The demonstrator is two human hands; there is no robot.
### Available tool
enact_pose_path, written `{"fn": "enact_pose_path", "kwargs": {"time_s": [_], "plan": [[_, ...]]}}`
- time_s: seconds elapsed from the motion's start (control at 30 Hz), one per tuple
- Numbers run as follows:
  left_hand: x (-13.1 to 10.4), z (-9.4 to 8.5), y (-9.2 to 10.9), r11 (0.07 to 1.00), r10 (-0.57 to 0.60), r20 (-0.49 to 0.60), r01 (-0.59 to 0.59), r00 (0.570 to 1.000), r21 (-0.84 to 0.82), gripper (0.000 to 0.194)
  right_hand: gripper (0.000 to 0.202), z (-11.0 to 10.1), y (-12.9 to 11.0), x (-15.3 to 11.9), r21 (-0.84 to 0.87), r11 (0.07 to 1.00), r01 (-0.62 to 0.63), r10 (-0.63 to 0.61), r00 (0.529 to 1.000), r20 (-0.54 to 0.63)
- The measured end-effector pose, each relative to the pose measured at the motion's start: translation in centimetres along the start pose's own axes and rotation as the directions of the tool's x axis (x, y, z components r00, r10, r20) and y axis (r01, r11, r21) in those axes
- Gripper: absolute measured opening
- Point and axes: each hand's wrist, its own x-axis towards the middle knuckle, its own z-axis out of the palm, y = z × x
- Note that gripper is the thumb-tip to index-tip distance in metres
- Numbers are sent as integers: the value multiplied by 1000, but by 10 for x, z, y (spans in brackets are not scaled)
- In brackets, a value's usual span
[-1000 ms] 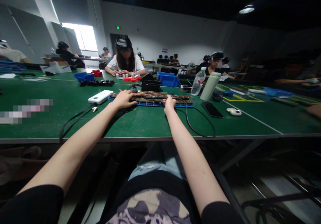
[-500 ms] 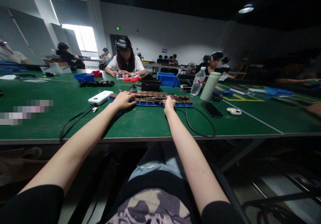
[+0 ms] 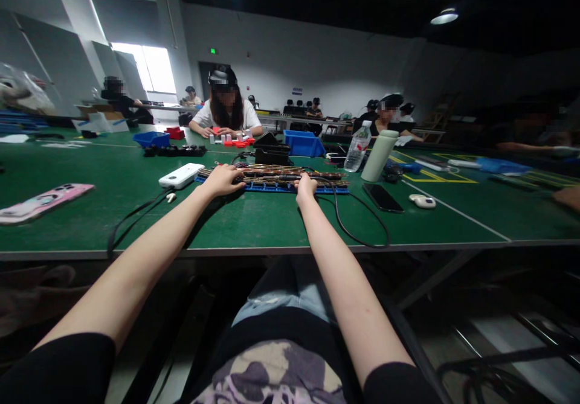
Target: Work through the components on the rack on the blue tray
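Observation:
Long copper-coloured strips lie in rows on a blue rack (image 3: 267,189) on the table before me. My left hand (image 3: 222,180) rests over the left part of the rows, with thumb and fingers apart; its fingertips touch the strips. Closed around a slim dark corded tool (image 3: 286,177), my right hand (image 3: 306,185) is over the right half of the rack. The tool lies almost level, pointing left, its tip too small to make out. A black cable (image 3: 338,211) loops from near the right hand over the table.
Left of the rack are a white device (image 3: 181,176), an earbud (image 3: 171,197) and a pink phone (image 3: 48,202). To the right stand a water bottle (image 3: 357,147) and a green flask (image 3: 379,156), near a black phone (image 3: 383,198). Across the table a person (image 3: 225,111) handles small parts.
Both hands keep nearly the same place; the left one has shifted very slightly. The tool stays in the right hand, and the rack has not visibly moved.

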Motion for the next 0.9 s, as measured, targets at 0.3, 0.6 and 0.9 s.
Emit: {"fn": "enact_pose_path", "kwargs": {"time_s": [0.3, 0.6, 0.9], "plan": [[-1, -2, 2, 1000, -14, 1, 14, 1000, -4, 43, 30, -2, -2, -1, -17, 1000, 16, -15, 1000, 14], [-1, -5, 3, 1000, -15, 5, 15, 1000, 8, 44, 29, -2, -2, -2, -61, 997, 47, -46, 999, 11], [1, -6, 2, 999, -35, 23, 35, 999, 0, 47, 27, -3, -4, -2, -83, 989, 119, -114, 991, 66]]}}
